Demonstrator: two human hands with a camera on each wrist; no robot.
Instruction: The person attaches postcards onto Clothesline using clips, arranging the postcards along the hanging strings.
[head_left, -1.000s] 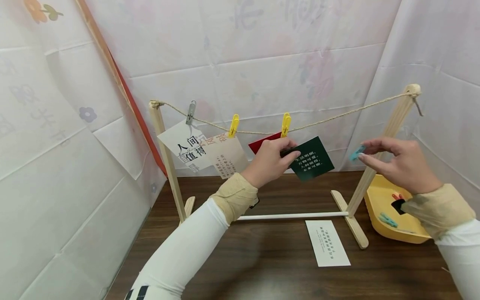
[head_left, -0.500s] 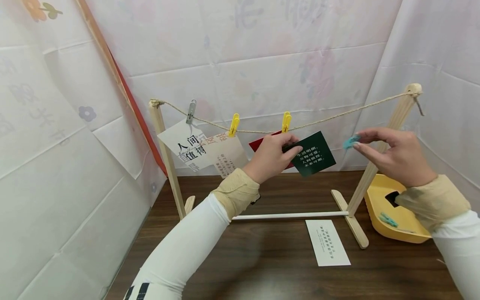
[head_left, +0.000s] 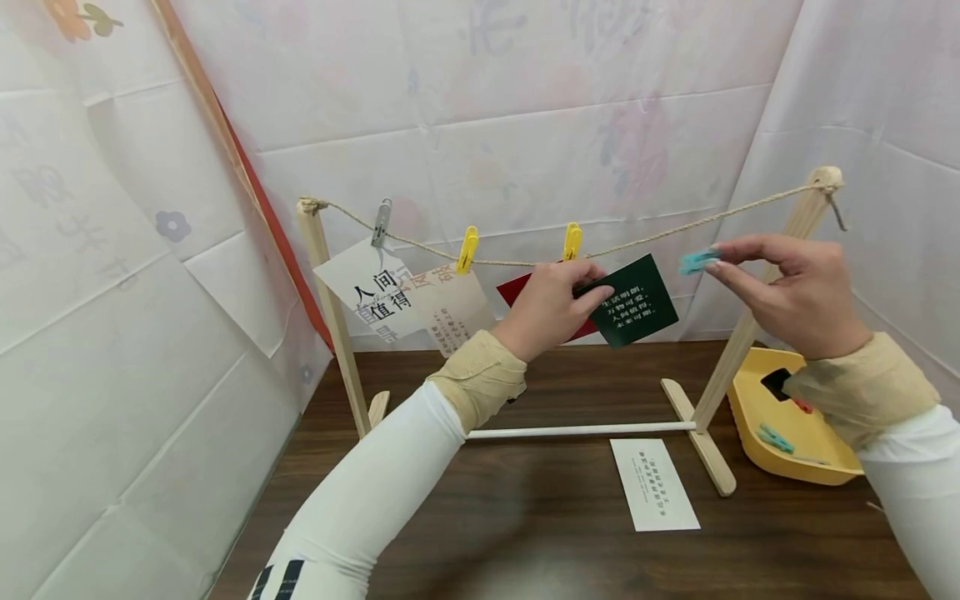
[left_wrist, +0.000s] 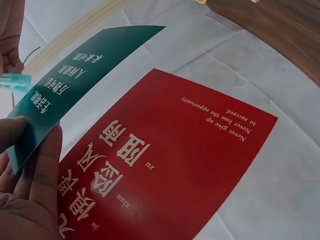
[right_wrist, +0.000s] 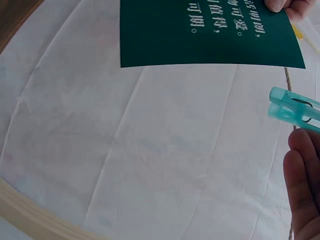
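Note:
My left hand (head_left: 551,304) pinches a dark green card (head_left: 637,302) by its left corner, thumb in front and fingers behind. The card is tilted, its upper corner just under the twine (head_left: 675,232). Right of it, my right hand (head_left: 798,292) pinches a teal clothespin (head_left: 697,261) between thumb and fingertips, apart from card and twine. In the right wrist view the tip of the clothespin (right_wrist: 290,107) points toward the green card (right_wrist: 210,37). Behind my left hand a red card (left_wrist: 170,160) hangs from a yellow clothespin (head_left: 572,242).
Further left, a grey clip (head_left: 382,222) and another yellow clothespin (head_left: 467,250) hold pale cards (head_left: 450,308) on the twine. Wooden posts (head_left: 798,225) carry the twine. A white card (head_left: 655,485) lies on the table; a yellow tray (head_left: 757,417) with clothespins stands at right.
My left hand has lifted the green card up and slightly right toward the twine. The right hand has risen and moved left with the teal clothespin, which now lies more level.

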